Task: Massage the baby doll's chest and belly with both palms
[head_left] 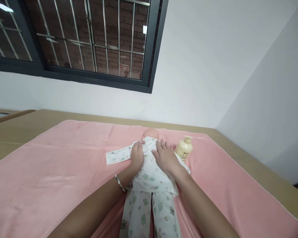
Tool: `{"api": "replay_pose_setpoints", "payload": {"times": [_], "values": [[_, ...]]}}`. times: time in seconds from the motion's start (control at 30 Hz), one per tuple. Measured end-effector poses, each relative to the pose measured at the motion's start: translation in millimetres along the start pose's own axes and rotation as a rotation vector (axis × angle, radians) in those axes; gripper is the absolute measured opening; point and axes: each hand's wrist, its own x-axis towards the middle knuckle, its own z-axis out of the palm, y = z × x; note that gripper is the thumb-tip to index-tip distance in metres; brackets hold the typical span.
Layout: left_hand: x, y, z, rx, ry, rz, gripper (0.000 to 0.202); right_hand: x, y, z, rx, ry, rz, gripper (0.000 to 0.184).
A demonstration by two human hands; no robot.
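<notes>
A baby doll [151,133] lies on its back on a pink towel [52,172], dressed in a white printed top [150,173] and matching trousers [161,211]. My left hand [137,154] lies flat on the doll's chest on the left side, fingers stretched toward the collar. My right hand [165,156] rests flat on the right side of the chest, fingers spread. Neither hand holds anything. A silver bracelet [120,182] sits on my left wrist. The doll's left sleeve [117,156] sticks out sideways.
A cream pump bottle [184,148] stands on the towel just right of the doll. The towel covers a tan surface [20,127] that meets a white wall. A barred window [89,39] is above on the left.
</notes>
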Motion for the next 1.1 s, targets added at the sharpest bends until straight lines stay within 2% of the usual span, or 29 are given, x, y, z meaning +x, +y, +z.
{"api": "replay_pose_setpoints", "payload": {"times": [0.13, 0.2, 0.27, 0.4, 0.57, 0.63, 0.73, 0.9, 1.0, 1.1], "values": [[0.1, -0.1, 0.7, -0.004, -0.006, 0.017, 0.044, 5.9, -10.9, 19.2, 0.011, 0.044, -0.224, 0.057], [0.1, 0.0, 1.1, -0.005, -0.008, 0.020, 0.044, -0.4, -16.4, 15.9, -0.014, 0.044, -0.322, 0.052], [0.1, 0.5, 1.2, 0.013, -0.006, 0.031, 0.044, -6.8, -17.4, 5.5, -0.026, 0.026, -0.363, 0.047], [0.3, 1.6, 0.7, 0.059, -0.011, 0.066, 0.045, -6.2, -8.0, -8.0, 0.014, 0.025, -0.254, 0.041], [1.4, 1.9, 0.6, 0.102, -0.023, 0.086, 0.042, 9.3, -2.4, 13.9, 0.051, 0.073, -0.066, 0.053], [1.7, 1.3, 1.3, 0.152, -0.042, 0.109, 0.035, 11.2, -5.9, 20.4, 0.056, 0.095, -0.060, 0.054], [0.9, 0.4, 2.8, 0.259, -0.067, 0.163, 0.026, 9.0, -10.2, 17.2, 0.051, 0.149, -0.125, 0.045], [-1.2, 0.6, 4.5, 0.402, -0.128, 0.300, 0.036, 13.7, 3.1, 9.2, 0.109, 0.197, 0.040, 0.042], [-1.1, 1.5, 5.6, 0.520, -0.191, 0.317, 0.039, 24.5, 16.9, 19.4, 0.180, 0.272, 0.006, 0.041], [-0.9, 1.4, 6.9, 0.618, -0.193, 0.261, 0.043, 33.4, 24.7, 32.3, 0.218, 0.282, -0.015, 0.041]]}}
